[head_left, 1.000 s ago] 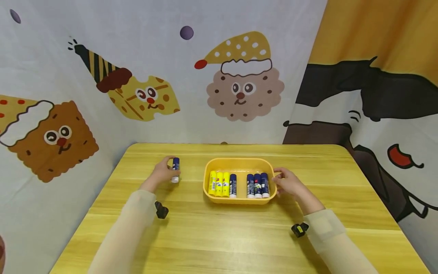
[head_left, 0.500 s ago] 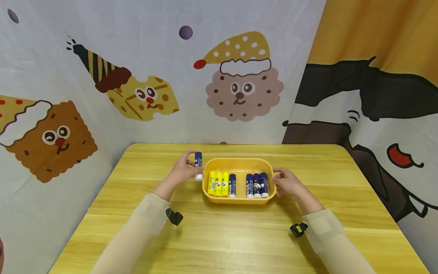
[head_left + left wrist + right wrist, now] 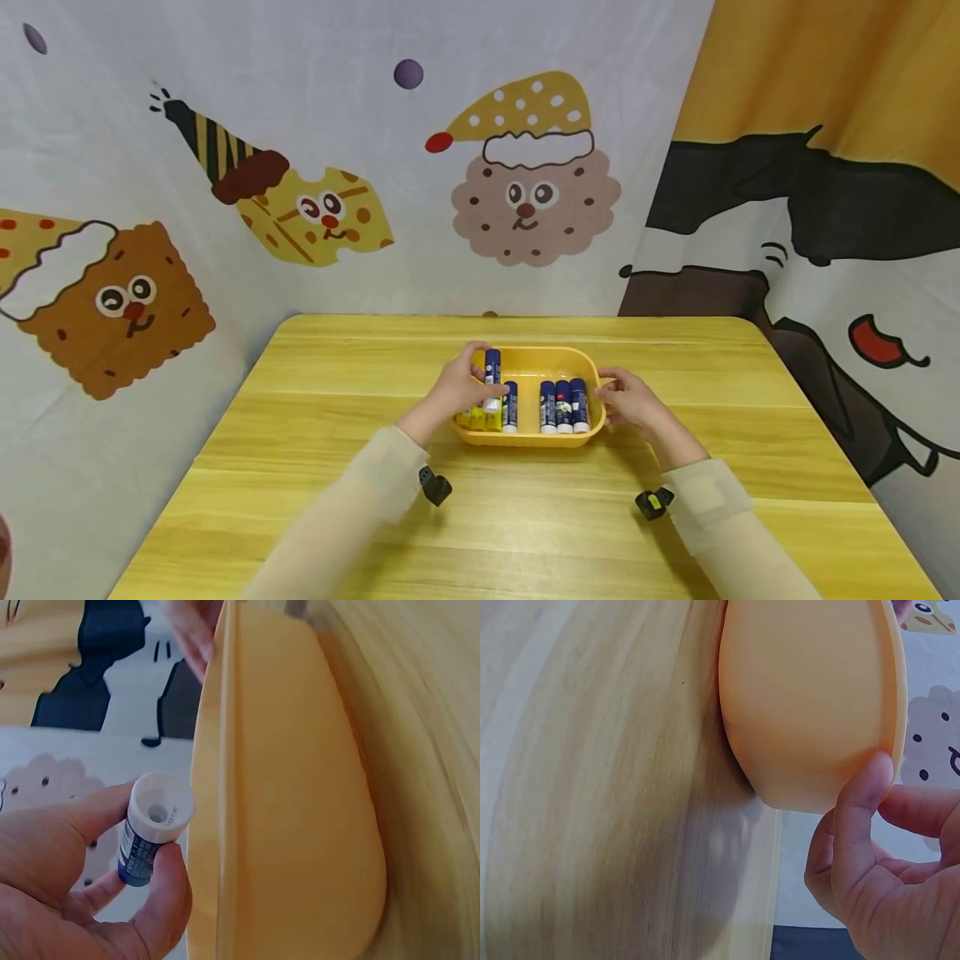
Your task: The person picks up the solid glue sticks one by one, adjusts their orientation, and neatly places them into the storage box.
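My left hand [image 3: 453,387] pinches a dark blue glue stick [image 3: 492,367] over the left end of a yellow plastic tray [image 3: 540,441]. The left wrist view shows this glue stick [image 3: 154,821] between thumb and fingers, its white base towards the camera. Inside the tray, yellow glue sticks [image 3: 478,421] at the left are partly covered by the left hand. Beside them lies one dark blue glue stick [image 3: 511,408], and three more dark blue glue sticks [image 3: 563,407] lie together at the right end. My right hand [image 3: 889,859] grips the tray's right end at the rim.
The tray stands on a wood-grain table [image 3: 525,517]. Behind the table hangs a white cloth [image 3: 420,275] printed with cartoon biscuits and cheese. Each wrist has a small black device, one at the left sleeve [image 3: 435,486] and one at the right sleeve [image 3: 655,503].
My left hand has carried the dark blue glue stick rightwards, from the table left of the tray to over the tray's left end. The right hand has stayed at the rim.
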Demonstrator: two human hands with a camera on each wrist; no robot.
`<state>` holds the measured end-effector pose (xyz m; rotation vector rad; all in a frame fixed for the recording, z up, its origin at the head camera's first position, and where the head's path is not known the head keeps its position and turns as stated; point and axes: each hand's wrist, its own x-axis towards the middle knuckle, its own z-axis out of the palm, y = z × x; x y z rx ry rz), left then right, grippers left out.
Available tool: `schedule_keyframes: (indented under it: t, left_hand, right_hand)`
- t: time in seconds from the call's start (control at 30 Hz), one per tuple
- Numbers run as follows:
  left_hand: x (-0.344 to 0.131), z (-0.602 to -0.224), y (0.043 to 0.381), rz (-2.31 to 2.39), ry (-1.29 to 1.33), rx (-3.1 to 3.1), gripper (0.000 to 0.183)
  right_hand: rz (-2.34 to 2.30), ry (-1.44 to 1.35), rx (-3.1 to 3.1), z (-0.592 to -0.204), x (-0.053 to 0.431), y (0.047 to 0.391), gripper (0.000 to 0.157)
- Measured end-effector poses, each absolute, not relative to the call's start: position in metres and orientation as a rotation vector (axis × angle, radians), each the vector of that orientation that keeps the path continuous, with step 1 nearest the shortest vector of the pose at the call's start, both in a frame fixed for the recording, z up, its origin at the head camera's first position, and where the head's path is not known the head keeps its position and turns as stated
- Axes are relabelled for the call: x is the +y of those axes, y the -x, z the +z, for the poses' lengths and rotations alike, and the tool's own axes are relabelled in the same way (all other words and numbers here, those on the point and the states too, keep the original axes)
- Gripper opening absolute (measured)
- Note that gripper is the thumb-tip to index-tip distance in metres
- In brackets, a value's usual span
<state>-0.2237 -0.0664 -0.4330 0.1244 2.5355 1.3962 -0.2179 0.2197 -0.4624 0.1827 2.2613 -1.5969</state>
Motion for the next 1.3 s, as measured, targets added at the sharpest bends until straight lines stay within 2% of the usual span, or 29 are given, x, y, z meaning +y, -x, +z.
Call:
schedule_keyframes:
  t: [0.4,0.9,1.3]
  left_hand:
    - [-0.008,-0.445,0.218,1.083,-0.027,2.628,0.076]
    - [0.005,-0.455,0.221,0.825,-0.073,2.713,0.085]
    - [-0.011,-0.455,0.219,1.033,-0.174,2.633,0.059]
  right_hand:
    - [-1.597,-0.185,2.257,-0.462,0.218,0.217,0.047]
    - [-1.588,-0.177,2.271,-0.461,0.215,0.218,0.048]
    - [-1.589,-0.164,2.278,-0.463,0.216,0.217,0.047]
